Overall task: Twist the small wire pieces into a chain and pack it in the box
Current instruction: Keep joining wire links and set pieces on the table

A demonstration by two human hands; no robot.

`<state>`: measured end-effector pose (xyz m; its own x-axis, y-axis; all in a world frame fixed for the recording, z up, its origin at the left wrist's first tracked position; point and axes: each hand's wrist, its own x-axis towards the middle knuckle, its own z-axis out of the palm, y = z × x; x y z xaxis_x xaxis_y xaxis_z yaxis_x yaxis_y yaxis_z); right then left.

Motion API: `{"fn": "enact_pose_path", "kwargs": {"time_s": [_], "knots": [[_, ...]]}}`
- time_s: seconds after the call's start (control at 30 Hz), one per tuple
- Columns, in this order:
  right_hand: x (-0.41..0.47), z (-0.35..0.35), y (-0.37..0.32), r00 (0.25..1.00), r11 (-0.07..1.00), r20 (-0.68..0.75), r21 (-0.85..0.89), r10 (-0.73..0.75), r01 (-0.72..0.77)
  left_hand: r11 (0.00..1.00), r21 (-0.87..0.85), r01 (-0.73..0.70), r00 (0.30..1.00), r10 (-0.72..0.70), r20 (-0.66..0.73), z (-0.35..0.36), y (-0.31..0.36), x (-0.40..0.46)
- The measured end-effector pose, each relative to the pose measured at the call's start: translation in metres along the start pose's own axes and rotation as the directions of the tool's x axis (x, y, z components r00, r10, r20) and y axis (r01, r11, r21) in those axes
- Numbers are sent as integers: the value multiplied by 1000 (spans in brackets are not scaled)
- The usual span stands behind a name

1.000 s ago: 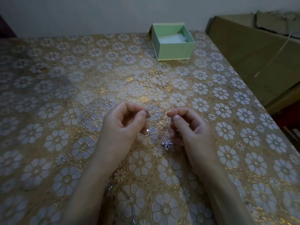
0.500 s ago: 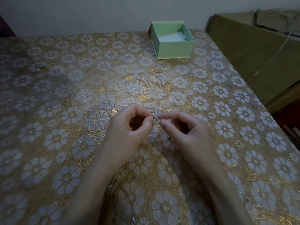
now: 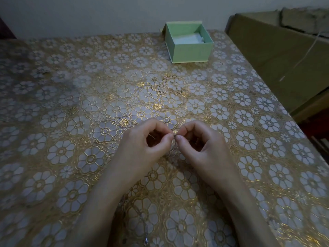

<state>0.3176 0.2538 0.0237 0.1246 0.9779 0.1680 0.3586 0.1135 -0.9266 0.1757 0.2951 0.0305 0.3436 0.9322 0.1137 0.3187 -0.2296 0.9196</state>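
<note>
- Two hands meet fingertip to fingertip low at table centre: left hand point(image 3: 142, 148) and right hand point(image 3: 208, 148), each with thumb and forefinger pinched on a tiny wire piece point(image 3: 174, 136) between them.
- A second ago they were apart, with a small silvery cluster hanging under the right hand; that cluster is no longer visible, likely hidden behind the fingers.
- Judgement: closing the gap means a link is being joined or twisted now.
- Wire too small and dim to tell whether it has closed.
- Green box point(image 3: 189, 45) sits open at the far edge, well apart from the hands; no chain visible in it.
- Floral tablecloth point(image 3: 71, 122) underneath; silvery bits point(image 3: 146, 241) near the bottom edge, unclear.
</note>
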Motion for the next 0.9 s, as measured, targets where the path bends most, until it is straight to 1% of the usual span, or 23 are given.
{"fn": "enact_pose_path", "kwargs": {"time_s": [0.17,0.3,0.6,0.77,0.9], "knots": [[0,-1,0,1000,998,8,-52,-18,19,994,91,-68,998,67,19,0,-2,0],[0,0,1,1000,996,12,-92,1,0,980,148,-133,991,132,18,1,-2,1],[1,0,1,1000,994,-7,-104,28,-28,960,217,-176,984,178,10,4,-5,1],[0,3,1,1000,997,8,-75,13,-13,973,189,-132,988,144,-49,1,-7,1],[0,1,1,999,998,-14,-40,49,-49,986,138,-94,994,100,-33,0,-4,0]]}}
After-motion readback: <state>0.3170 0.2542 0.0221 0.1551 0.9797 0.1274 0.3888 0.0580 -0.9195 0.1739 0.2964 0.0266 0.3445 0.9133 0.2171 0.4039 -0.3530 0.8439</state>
